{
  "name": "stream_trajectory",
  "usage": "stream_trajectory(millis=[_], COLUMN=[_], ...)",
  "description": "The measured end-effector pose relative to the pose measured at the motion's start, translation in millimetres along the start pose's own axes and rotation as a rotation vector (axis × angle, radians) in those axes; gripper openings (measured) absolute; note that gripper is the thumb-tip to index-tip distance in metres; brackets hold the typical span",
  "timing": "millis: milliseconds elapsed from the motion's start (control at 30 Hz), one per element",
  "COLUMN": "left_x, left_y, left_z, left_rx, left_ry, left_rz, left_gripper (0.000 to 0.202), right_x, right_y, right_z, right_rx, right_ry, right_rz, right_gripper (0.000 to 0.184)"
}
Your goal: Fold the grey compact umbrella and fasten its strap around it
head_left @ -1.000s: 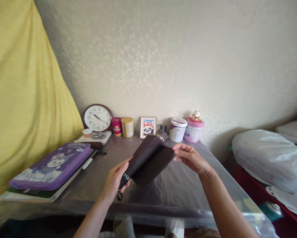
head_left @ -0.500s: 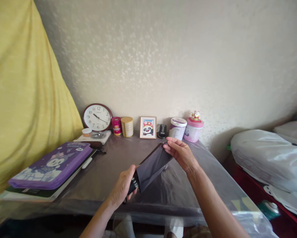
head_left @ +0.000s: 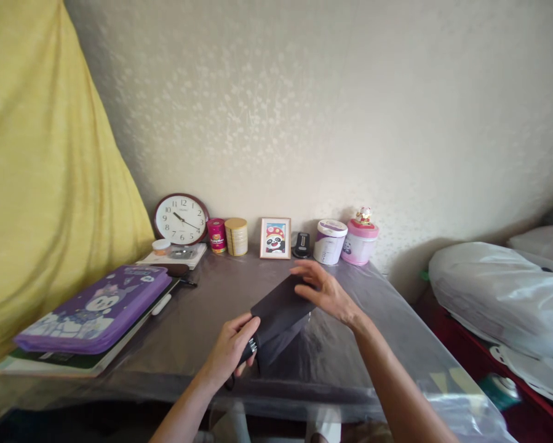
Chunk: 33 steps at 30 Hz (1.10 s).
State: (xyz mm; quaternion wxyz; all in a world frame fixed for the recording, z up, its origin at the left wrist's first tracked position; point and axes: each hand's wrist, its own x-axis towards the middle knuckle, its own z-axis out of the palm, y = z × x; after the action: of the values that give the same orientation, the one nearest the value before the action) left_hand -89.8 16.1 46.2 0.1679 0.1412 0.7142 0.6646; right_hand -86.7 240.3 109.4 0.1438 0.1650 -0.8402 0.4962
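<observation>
My left hand (head_left: 230, 351) is closed around the handle end of a folded dark umbrella (head_left: 278, 311), held low over the table (head_left: 197, 320). The umbrella's dark fabric slants up and away to the right. My right hand (head_left: 322, 289) lies on the fabric's far end with its fingers stretched out and slightly blurred. A small black strap hangs below my left hand.
A purple cartoon case (head_left: 96, 307) lies on books at the left. Along the wall stand a round clock (head_left: 181, 218), a red tin (head_left: 217, 235), a gold tin (head_left: 237, 236), a small framed picture (head_left: 275, 237), a white tub (head_left: 330, 241) and a pink tub (head_left: 361, 242). White plastic bags (head_left: 497, 295) lie at right.
The umbrella has come down closer to the table. My right hand has let go of its pinch on the fabric edge and now lies flat on the cloth. My left hand has stayed on the handle.
</observation>
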Motion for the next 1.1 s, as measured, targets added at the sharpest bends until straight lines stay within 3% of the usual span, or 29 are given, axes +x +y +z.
stream_trajectory(millis=[100,167,267,400,500,867,967,1100], left_x=[1.7,1.3,-0.3,-1.2,-0.9,-6.5,-5.6,-3.9], left_y=[1.0,1.7,1.7,0.8,0.3,4.4,0.6,-2.0], left_z=[-3.8,-6.2,-8.2,-7.3,-6.0,-7.3,-5.1,-1.1], left_rx=[-0.098,-0.149,-0.177,-0.09,-0.013,-0.053,-0.024,0.047], left_ry=[0.018,0.009,-0.037,-0.067,-0.091,-0.278,-0.267,-0.169], left_rz=[-0.043,-0.055,-0.059,-0.016,0.0,-0.164,-0.167,-0.103], left_gripper=[0.035,0.035,0.035,0.034,0.046,0.055,0.054,0.047], right_x=[-8.2,-9.9,-7.3,-3.2,-2.9,-0.7,0.1,-0.4], right_y=[-3.9,-3.9,-1.1,4.7,8.5,3.7,8.0,8.2], right_z=[2.2,7.4,14.3,13.8,10.9,13.7,17.9,24.2], right_rx=[-0.51,-0.753,-0.936,-1.014,-1.051,-1.054,-1.047,-1.041], right_ry=[-0.254,-0.251,-0.159,-0.169,-0.182,-0.056,-0.018,0.026], right_rz=[-0.217,-0.29,-0.33,-0.292,-0.273,-0.457,-0.49,-0.494], right_gripper=[0.061,0.065,0.061,0.045,0.036,0.026,0.021,0.022])
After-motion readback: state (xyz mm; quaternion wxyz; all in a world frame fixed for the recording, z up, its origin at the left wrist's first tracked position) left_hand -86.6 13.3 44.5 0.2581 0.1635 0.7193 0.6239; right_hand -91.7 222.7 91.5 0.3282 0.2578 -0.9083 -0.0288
